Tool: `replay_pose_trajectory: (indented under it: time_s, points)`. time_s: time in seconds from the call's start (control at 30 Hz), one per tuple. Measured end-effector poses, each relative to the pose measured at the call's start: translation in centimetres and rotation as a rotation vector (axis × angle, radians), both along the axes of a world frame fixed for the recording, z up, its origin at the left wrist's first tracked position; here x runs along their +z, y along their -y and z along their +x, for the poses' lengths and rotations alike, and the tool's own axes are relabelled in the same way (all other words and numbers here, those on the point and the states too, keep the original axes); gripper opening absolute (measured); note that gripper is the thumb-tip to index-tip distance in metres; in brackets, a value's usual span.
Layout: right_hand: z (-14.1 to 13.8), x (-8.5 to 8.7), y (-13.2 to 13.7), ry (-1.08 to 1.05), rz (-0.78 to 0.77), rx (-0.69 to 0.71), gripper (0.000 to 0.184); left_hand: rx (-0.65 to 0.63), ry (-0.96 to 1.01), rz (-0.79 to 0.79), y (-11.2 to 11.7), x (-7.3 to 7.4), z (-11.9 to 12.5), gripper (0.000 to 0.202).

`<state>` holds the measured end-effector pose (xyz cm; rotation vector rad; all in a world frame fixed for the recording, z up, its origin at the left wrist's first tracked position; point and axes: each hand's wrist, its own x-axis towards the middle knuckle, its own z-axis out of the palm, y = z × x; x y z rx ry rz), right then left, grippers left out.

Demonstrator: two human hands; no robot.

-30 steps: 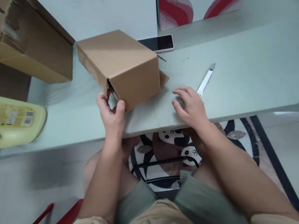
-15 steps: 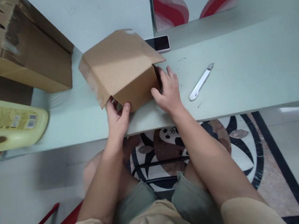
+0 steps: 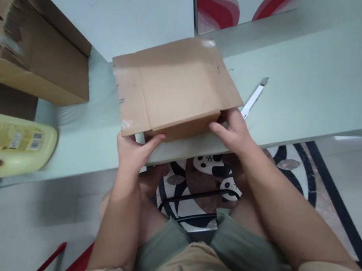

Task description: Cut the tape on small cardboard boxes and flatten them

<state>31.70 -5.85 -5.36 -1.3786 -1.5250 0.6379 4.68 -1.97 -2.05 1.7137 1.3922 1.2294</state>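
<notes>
A small brown cardboard box (image 3: 177,86) rests near the front edge of the pale green table (image 3: 308,81), its broad face turned up toward me. My left hand (image 3: 134,149) grips the box's near left corner from below, thumb stretched along the front wall. On the near right corner my right hand (image 3: 231,131) is closed, its fingers curled under the flap. A silver utility knife (image 3: 254,98) lies on the table just past my right hand, partly hidden by the box.
A larger open cardboard box (image 3: 30,40) stands at the left. A yellow plastic jug (image 3: 6,141) lies at the left table edge. A red and white carton (image 3: 238,3) stands at the back. Below the table are my knees and a patterned floor.
The small box has been tipped and turned so its broad face is up. My right hand moved from the table to the box's right corner. The phone is now hidden.
</notes>
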Motion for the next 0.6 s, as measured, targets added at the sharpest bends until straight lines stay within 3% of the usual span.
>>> replay_pose_trajectory:
  time_s: [0.23, 0.37, 0.47, 0.6]
  points:
    - [0.7, 0.1, 0.1, 0.014, -0.009, 0.010, 0.086, -0.054, 0.064, -0.035, -0.2, -0.1, 0.1, 0.043]
    - [0.4, 0.2, -0.2, 0.010, -0.025, -0.190, 0.093, -0.047, 0.119, 0.020, -0.4, -0.1, -0.1, 0.037]
    - [0.8, -0.2, -0.3, -0.066, 0.036, -0.348, 0.078, -0.137, 0.227, 0.011, -0.5, -0.4, -0.6, 0.031]
    - [1.4, -0.5, -0.3, -0.238, 0.047, -0.402, 0.068, -0.207, 0.253, -0.065, -0.4, -0.5, -1.2, 0.021]
